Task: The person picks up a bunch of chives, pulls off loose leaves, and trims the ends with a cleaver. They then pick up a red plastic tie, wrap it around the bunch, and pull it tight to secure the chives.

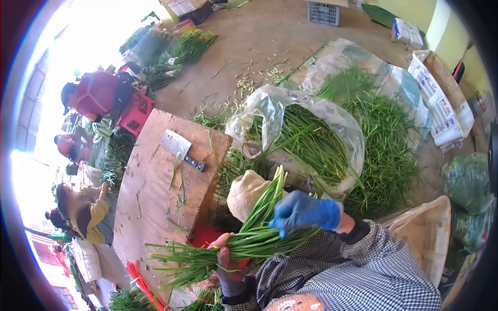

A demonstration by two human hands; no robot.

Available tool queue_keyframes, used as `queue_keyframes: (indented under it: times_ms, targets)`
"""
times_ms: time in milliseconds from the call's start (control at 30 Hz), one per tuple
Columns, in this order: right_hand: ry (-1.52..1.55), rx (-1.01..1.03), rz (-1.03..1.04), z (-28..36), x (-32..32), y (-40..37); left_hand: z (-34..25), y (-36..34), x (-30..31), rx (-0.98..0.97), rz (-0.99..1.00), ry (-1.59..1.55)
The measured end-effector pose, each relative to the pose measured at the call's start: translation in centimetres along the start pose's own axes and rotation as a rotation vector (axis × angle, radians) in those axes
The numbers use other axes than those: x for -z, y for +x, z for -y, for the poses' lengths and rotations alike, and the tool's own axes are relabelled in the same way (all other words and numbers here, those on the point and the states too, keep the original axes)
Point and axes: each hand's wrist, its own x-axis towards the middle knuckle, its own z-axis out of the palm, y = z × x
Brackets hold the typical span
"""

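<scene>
A long bunch of green stalks (249,241) lies across my lap, its pale ends pointing up and its leafy tips over the board's lower edge. My left hand (228,259) is wrapped round the bunch near the leafy end, with something thin and red at the fingers. In a blue glove, my right hand (298,212) is over the upper part of the bunch, fingers bent down onto the stalks; what its fingertips hold is hidden. A cleaver (176,144) with a black handle rests on the wooden board (150,192), among loose green scraps.
Beyond my hands, a clear plastic bag (355,132) holds many stalks, beside a loose green heap (389,150) on a sheet. Red ties (140,280) lie at the board's lower edge. Several people sit at the left, one near a red stool (136,114). A basket (441,233) stands at right.
</scene>
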Motion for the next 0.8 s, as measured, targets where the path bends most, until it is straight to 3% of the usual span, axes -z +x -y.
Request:
queue_keyframes:
  times_ms: [33,133,200,300,400,433,500,600,667,733,800]
  targets:
    - [-0.015,0.009,-0.099,0.1,1.2,-1.0,0.3,0.2,0.5,0.106,0.037,-0.184]
    - [-0.119,-0.032,-0.399,0.2,5.6,-5.4,1.3,0.0,1.0,0.064,0.002,-0.262]
    - [-0.178,-0.173,-0.535,-2.3,9.0,-8.1,2.1,-0.2,2.4,0.097,-0.020,-0.312]
    - [-0.242,-0.039,-0.612,-5.0,10.2,-10.5,2.5,-0.5,3.8,0.180,-0.081,-0.259]
    - [-0.483,0.082,-0.614,-6.7,8.5,-9.9,2.3,-1.5,4.3,0.272,-0.154,-0.101]
    - [-0.393,0.036,-0.575,-5.9,7.1,-9.3,2.3,-1.6,4.2,0.291,-0.130,-0.079]
    - [-0.387,0.159,-0.515,-9.0,5.6,-7.2,2.4,-1.4,4.4,0.307,-0.104,-0.053]
    - [-0.396,0.152,-0.432,-8.7,4.6,-5.1,3.0,-0.8,5.6,0.257,0.023,-0.407]
    - [-0.353,0.115,-0.371,-8.0,5.1,-4.5,0.5,-0.8,2.3,0.148,0.011,-0.326]
    - [-0.290,0.177,-0.529,-6.5,6.0,-3.9,-1.0,-0.1,-0.7,0.031,0.095,-0.352]
    - [-0.336,0.124,-0.542,-6.0,7.2,-4.2,0.5,1.3,1.1,0.001,0.118,-0.317]
